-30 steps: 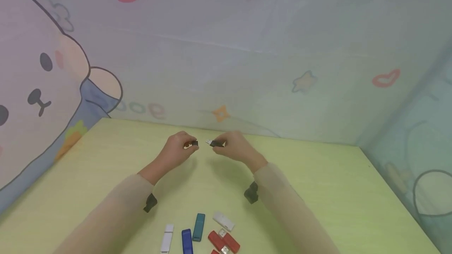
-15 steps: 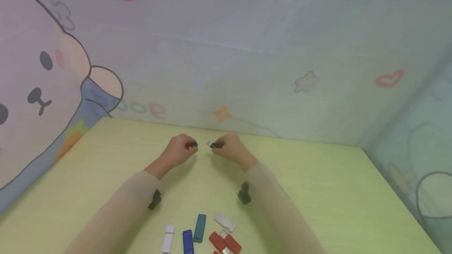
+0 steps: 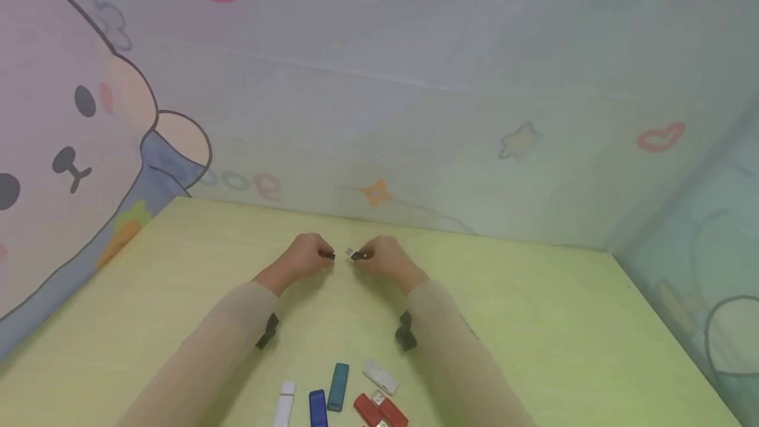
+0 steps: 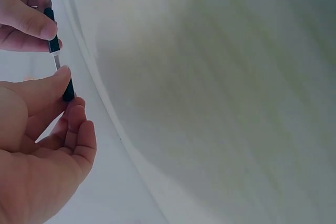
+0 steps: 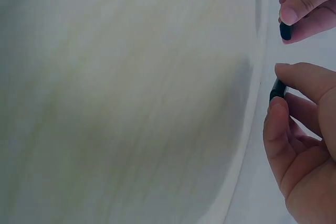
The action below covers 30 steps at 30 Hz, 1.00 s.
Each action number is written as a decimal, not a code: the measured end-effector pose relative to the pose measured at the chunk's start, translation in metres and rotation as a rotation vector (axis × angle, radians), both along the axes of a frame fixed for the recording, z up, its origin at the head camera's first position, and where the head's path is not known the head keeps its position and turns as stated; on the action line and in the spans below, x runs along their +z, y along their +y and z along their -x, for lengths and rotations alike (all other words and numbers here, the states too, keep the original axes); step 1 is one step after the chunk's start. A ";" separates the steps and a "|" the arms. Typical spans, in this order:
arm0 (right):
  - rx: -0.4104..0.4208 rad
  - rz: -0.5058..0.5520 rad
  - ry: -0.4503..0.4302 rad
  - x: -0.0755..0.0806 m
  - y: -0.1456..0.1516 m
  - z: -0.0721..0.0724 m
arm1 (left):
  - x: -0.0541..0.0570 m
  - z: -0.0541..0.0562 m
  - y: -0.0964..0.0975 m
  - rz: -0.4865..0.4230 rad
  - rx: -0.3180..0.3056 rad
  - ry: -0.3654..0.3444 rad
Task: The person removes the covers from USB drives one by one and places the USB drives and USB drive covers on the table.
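Observation:
My left hand [image 3: 301,258] pinches a small black USB stick cap [image 3: 330,256] between thumb and fingers. Facing it, my right hand [image 3: 388,261] grips a black USB stick [image 3: 358,256] whose bare metal plug points left at the cap. In the head view a narrow gap separates plug and cap. From the left wrist, the stick [image 4: 53,44] lines up with the cap [image 4: 69,92], and the thumb hides where the two come closest. The right wrist view shows the stick [image 5: 278,89] mostly covered by my fingers.
Nearer on the pale yellow-green table [image 3: 534,321] lie a teal USB stick [image 3: 338,387], a blue one [image 3: 317,408], white ones [image 3: 284,404] and several red ones [image 3: 391,410]. A printed cloth wall [image 3: 415,117] stands behind the table's far edge.
Both hands have come slightly nearer in the head view, still holding cap and stick. The cap now tilts downward to the right, and the gap looks a little narrower.

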State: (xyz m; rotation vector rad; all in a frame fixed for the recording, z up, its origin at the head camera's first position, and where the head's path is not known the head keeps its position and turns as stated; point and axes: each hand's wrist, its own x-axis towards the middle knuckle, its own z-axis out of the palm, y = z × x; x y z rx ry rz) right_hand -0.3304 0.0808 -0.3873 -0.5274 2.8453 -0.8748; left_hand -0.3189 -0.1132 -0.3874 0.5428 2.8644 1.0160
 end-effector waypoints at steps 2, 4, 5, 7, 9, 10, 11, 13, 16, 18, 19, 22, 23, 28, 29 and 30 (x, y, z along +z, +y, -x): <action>-0.003 -0.009 -0.006 -0.002 0.000 0.000 | -0.001 0.001 0.001 0.032 -0.003 -0.017; 0.002 -0.009 -0.007 -0.003 0.001 0.000 | -0.002 0.002 0.002 0.065 -0.014 -0.015; 0.005 -0.012 -0.006 -0.004 0.001 0.000 | -0.002 0.003 0.002 0.074 -0.015 -0.021; 0.012 -0.017 0.001 -0.006 0.001 0.001 | -0.002 0.004 0.003 0.086 -0.027 -0.023; 0.017 -0.020 0.005 -0.007 0.001 0.001 | -0.002 0.005 0.004 0.095 -0.039 -0.021; 0.018 -0.022 0.006 -0.007 0.001 0.001 | -0.003 0.005 0.004 0.095 -0.039 -0.029; 0.023 -0.027 0.013 -0.008 0.002 0.002 | -0.003 0.005 0.005 0.095 -0.039 -0.037; 0.026 -0.023 0.007 -0.008 0.001 0.002 | -0.004 0.005 0.006 0.106 -0.043 -0.045; 0.034 -0.014 -0.011 -0.006 0.001 0.002 | -0.005 0.006 0.007 0.113 -0.029 -0.061; 0.038 -0.008 -0.028 -0.005 0.000 0.002 | -0.005 0.007 0.008 0.124 -0.029 -0.063; 0.039 -0.005 -0.039 -0.005 0.000 0.002 | -0.005 0.007 0.008 0.131 -0.026 -0.061; 0.044 0.002 -0.064 -0.006 -0.001 0.003 | -0.004 0.006 0.008 0.149 -0.023 -0.063; 0.046 0.004 -0.066 -0.006 -0.001 0.003 | -0.004 0.006 0.007 0.157 -0.025 -0.059; 0.053 0.014 -0.074 -0.008 -0.001 0.004 | -0.003 0.006 0.005 0.152 -0.016 -0.078; 0.056 0.015 -0.072 -0.008 -0.001 0.004 | -0.003 0.006 0.004 0.152 -0.012 -0.082; 0.059 0.014 -0.072 -0.008 -0.001 0.004 | -0.003 0.007 0.004 0.151 -0.009 -0.085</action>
